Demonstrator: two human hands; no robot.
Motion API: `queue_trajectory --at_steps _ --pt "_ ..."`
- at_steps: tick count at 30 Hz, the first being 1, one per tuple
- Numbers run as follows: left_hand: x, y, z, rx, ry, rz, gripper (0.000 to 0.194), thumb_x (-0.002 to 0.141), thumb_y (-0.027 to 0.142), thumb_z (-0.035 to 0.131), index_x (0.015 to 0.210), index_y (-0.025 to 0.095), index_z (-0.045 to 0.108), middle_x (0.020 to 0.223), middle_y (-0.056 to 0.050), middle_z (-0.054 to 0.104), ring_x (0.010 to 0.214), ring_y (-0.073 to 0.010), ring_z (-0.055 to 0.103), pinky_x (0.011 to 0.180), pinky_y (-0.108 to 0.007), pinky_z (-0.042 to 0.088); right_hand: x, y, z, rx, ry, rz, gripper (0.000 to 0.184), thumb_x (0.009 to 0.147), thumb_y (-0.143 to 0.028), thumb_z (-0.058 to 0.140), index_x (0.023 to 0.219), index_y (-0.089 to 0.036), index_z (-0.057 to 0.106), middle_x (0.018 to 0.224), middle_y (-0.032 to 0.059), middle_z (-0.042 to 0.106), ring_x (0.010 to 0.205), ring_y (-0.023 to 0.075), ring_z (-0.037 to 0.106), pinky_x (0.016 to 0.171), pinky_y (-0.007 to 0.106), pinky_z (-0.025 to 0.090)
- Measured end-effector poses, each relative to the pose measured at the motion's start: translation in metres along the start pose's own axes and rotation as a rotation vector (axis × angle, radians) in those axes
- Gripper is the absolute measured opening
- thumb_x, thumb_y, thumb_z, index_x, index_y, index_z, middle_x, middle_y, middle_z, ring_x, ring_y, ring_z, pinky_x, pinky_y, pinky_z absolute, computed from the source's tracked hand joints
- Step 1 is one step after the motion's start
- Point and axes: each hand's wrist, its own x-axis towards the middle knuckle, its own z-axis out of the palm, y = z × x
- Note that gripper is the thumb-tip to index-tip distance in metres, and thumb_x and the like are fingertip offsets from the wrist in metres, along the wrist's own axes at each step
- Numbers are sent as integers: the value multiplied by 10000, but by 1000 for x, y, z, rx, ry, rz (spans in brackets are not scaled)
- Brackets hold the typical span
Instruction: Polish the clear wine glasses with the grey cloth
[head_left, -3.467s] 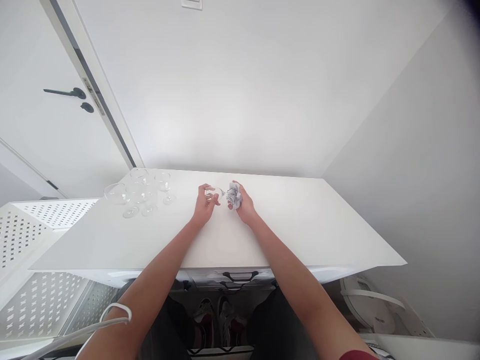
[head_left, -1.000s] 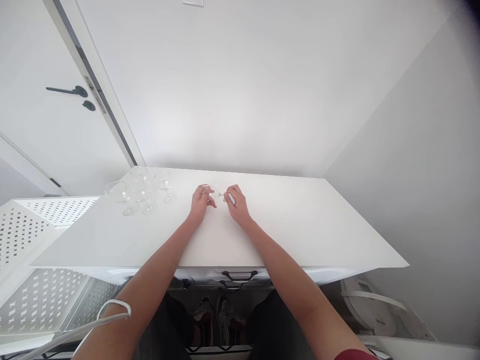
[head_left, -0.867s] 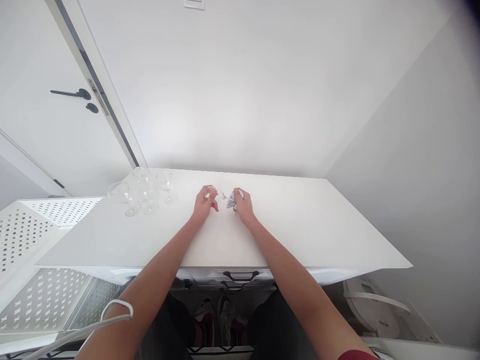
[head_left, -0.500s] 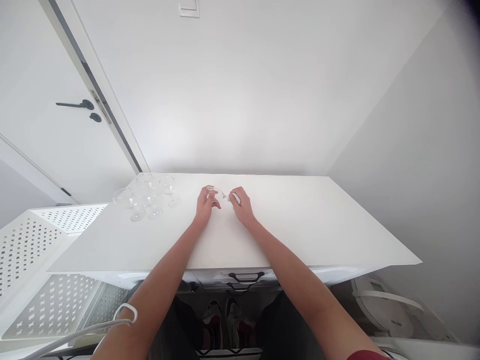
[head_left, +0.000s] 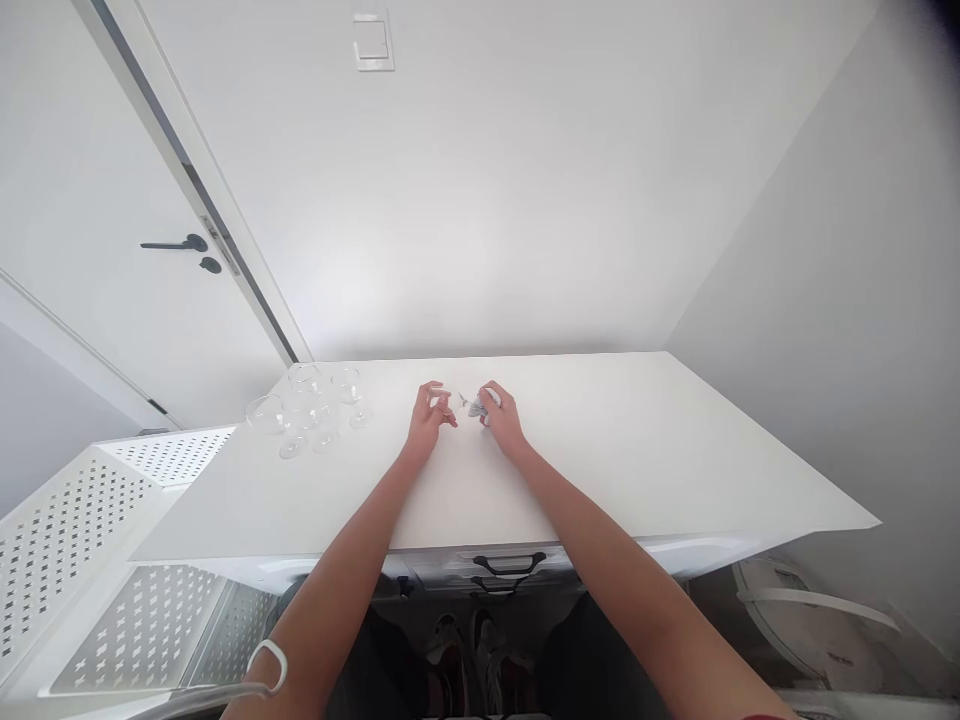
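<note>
Above the middle of the white tabletop, my left hand [head_left: 430, 422] is closed round the bowl of a clear stemmed glass [head_left: 454, 396], which lies tilted on its side. My right hand [head_left: 504, 418] grips a whitish-grey cloth [head_left: 475, 408] at the stem end of that glass. Cloth and fingers hide the foot. To the left, several more clear stemmed glasses [head_left: 298, 412] stand upright in a group, overlapping one another.
The white cabinet top [head_left: 637, 450] has black drawer handles [head_left: 510, 564] along its front. A perforated white rack [head_left: 135, 610] adjoins at left, with a door [head_left: 90, 260] behind it. A wall with a light switch [head_left: 371, 40] rises at the back.
The whole view has shifted a little, so everything sits further right and lower. More of the cloth shows below the right fingers. Both hands keep their hold on glass and cloth.
</note>
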Motion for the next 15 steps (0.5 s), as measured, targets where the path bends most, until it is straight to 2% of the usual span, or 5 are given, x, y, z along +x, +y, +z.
queue_trajectory --at_steps 2,5,7,11,15 --pt "0 1 -1 -37 -16 -31 402 975 553 529 1251 264 483 1170 -70 573 637 -94 622 705 -392 624 -1 2 2 -67 7 -103 299 824 -461 681 725 -216 542 643 -33 496 533 90 429 435 193 337" --pt "-1 4 -2 -29 -78 7 402 945 535 594 1232 267 507 1249 -73 550 635 -82 618 717 -386 624 3 5 1 -29 34 62 325 824 -481 669 702 -217 525 584 -33 474 440 96 380 374 224 279" --pt "-2 5 -2 -27 -103 34 411 932 513 623 1252 278 515 1291 -79 534 683 -90 628 745 -389 625 8 6 -2 70 71 137 313 834 -490 646 728 -214 545 613 -4 543 440 121 439 378 251 328" --pt "0 2 -3 -68 -54 52 516 913 486 663 1348 309 449 1283 -94 561 740 -105 622 742 -375 623 19 3 -10 244 220 17 370 920 -552 498 902 -210 638 853 69 690 746 196 652 574 283 515" --pt "3 -2 -4 -84 -10 35 472 900 517 668 1275 259 539 1246 -113 629 782 -129 617 701 -349 610 21 1 -13 200 304 65 436 925 -619 464 975 -226 647 884 46 690 836 197 661 633 272 527"
